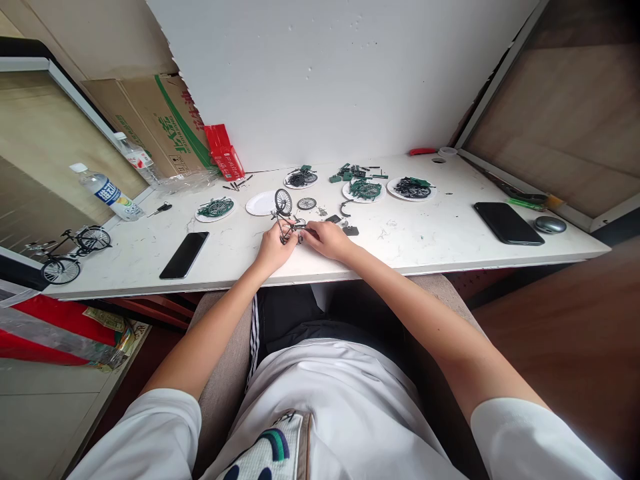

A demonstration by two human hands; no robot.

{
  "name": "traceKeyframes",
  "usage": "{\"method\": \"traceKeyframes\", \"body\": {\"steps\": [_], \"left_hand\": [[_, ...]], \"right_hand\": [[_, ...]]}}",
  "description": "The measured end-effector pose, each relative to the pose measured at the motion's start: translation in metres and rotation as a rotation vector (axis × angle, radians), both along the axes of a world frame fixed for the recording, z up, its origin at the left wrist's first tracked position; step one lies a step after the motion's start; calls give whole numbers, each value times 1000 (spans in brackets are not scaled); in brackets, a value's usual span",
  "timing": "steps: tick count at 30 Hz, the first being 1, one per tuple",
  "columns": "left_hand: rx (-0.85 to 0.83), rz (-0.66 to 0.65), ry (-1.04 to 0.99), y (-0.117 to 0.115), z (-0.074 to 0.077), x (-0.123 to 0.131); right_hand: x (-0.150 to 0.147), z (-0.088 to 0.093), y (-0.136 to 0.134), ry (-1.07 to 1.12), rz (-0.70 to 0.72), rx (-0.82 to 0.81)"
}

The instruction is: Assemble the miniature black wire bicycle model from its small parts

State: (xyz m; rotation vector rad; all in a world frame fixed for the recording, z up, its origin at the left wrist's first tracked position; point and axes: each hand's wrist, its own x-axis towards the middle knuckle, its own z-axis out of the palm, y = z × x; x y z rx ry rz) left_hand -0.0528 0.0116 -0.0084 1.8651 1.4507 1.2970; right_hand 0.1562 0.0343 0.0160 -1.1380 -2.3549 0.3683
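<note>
Near the front middle of the table, my left hand (276,250) is closed around the frame of a small black model bicycle (283,203). One spoked wheel on it points up and away from me. My right hand (327,240) has its fingers drawn together at the frame's right side; whatever is between the fingertips is hidden. Just beyond the hands lies a loose spoked wheel (307,203), with small metal bits (323,212) beside it. A curved black mudguard-like piece (345,209) and small dark flat parts (351,231) are to the right.
Paper plates with model parts stand behind: green pieces (216,207), dark pieces (303,177), green frames (365,189), black frames (412,187). A finished-looking model bicycle (75,250) and a phone (184,255) are at left. Another phone (507,223) lies right. Bottles (107,191) stand by the left frame.
</note>
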Motion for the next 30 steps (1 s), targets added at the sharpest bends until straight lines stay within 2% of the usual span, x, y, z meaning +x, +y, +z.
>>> {"method": "traceKeyframes", "body": {"steps": [30], "left_hand": [[6, -6, -3, 0, 0, 0]], "right_hand": [[0, -2, 2, 13, 6, 8]]}}
